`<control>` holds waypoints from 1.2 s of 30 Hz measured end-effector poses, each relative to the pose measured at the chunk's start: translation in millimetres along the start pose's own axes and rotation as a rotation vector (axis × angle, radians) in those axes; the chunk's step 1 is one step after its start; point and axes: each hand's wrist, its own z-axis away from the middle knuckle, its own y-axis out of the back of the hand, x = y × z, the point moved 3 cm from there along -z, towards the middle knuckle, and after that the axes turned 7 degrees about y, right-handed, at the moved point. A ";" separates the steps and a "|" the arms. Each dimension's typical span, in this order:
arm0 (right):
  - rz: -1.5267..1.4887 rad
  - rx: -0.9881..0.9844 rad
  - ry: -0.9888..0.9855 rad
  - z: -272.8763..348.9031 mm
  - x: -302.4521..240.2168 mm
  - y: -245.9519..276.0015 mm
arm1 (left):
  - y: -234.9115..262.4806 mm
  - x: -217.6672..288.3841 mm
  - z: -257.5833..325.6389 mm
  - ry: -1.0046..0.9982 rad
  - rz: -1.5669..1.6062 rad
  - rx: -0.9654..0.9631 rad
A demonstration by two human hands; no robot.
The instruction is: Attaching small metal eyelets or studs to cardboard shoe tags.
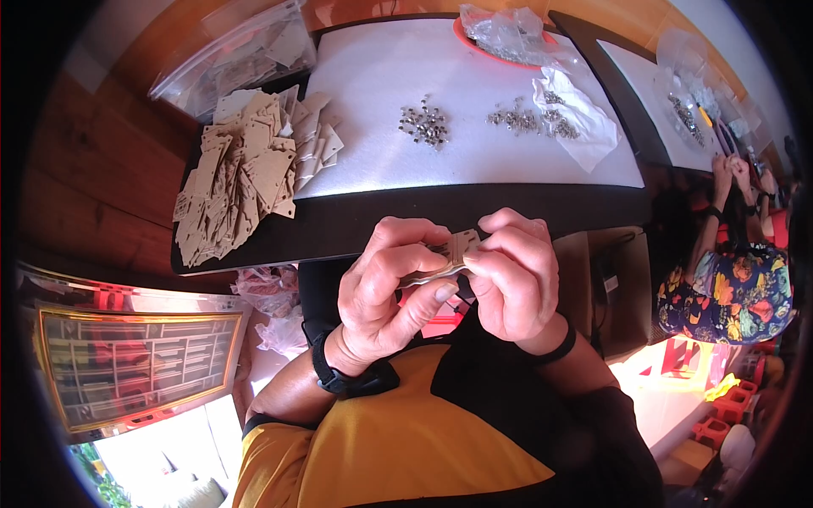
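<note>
In front of my chest, just off the table's near edge, a small stack of tan cardboard cards (460,245) is held between both hands. My left hand (385,288) has its fingers and thumb closed around the cards' left side. My right hand (518,275) pinches their right edge with curled fingers; whether a small part is also in that pinch is hidden. On the table to the left lies a large heap of similar tan cards (246,173) with holes in them. Small metal pieces (425,124) form a pile on the white mat (364,93).
More metal pieces (514,118) lie to the right, some on a white plastic bag (593,127). A red basin (464,38) with clear bags stands behind. A clear bag (233,72) is at far left, a cardboard box (576,262) below the table. Another person's hands (732,169) work at right.
</note>
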 end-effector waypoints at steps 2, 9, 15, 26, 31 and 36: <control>-0.005 -0.006 -0.009 0.2 -0.1 0.0 | 1.2 -1.1 1.4 0.029 0.051 -0.017; -0.007 0.003 0.003 0.6 0.4 -1.9 | 3.2 -8.2 7.1 0.151 0.165 -0.040; -0.009 -0.010 -0.002 0.8 0.2 -2.6 | 2.3 -10.8 9.7 0.234 0.220 -0.016; -0.025 0.013 -0.014 -0.6 1.0 -8.3 | 3.9 -17.0 5.5 0.444 0.402 -0.020; -0.035 0.001 -0.006 -0.8 3.1 -8.8 | 9.8 -20.2 -0.9 0.475 0.435 -0.124; -0.038 0.006 0.003 -1.9 6.3 -10.4 | 10.1 -20.4 -2.8 0.559 0.496 -0.080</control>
